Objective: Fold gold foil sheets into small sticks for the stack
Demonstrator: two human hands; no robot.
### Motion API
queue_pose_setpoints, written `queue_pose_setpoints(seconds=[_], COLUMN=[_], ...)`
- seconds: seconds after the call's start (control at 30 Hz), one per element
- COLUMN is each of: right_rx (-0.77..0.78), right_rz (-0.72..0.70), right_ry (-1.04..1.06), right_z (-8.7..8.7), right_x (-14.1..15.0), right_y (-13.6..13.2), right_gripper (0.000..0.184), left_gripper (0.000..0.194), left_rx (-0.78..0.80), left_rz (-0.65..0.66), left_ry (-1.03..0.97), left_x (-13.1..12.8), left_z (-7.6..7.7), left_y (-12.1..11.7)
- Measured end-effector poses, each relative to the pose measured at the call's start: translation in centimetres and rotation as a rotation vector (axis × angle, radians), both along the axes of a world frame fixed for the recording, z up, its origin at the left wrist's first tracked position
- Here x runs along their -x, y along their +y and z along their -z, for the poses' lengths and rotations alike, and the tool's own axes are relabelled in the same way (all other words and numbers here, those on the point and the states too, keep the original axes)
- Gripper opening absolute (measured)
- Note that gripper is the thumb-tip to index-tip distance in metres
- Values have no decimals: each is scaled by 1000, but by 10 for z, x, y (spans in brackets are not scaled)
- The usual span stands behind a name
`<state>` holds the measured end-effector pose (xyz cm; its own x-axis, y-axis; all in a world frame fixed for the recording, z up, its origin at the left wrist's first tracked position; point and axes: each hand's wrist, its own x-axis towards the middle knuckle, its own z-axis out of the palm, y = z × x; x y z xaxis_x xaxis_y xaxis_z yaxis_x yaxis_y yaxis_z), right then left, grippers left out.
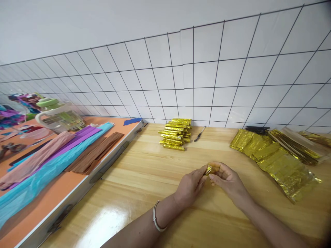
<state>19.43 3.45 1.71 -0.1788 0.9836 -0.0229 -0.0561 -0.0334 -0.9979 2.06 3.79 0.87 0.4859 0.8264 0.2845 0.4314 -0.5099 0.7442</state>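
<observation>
Between both hands, above the wooden table, is a small folded piece of gold foil. My left hand pinches it from the left, fingers closed. From the other side my right hand grips it between thumb and fingers. The fingers hide part of the foil. Beyond the hands, near the wall, a pile of narrow gold foil rolls lies stacked. Flat gold foil sheets are spread out to the right of my right hand.
A pen lies right of the pile. On the left, an orange board with a raised edge carries pink, purple, blue and brown crepe paper strips, a green-lidded jug and scissors. A white tiled wall stands behind.
</observation>
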Motion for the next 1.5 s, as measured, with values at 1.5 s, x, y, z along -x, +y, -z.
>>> queue_pose_setpoints(seconds=[1.5], right_rx=[-416], right_rz=[169], right_ry=[-540], right_z=[21], right_x=[-23], right_y=[18], right_gripper=[14], left_gripper=[30], left_rx=[205], left_rz=[-207], left_ry=[-540], left_x=[18], left_z=[9], left_y=[27])
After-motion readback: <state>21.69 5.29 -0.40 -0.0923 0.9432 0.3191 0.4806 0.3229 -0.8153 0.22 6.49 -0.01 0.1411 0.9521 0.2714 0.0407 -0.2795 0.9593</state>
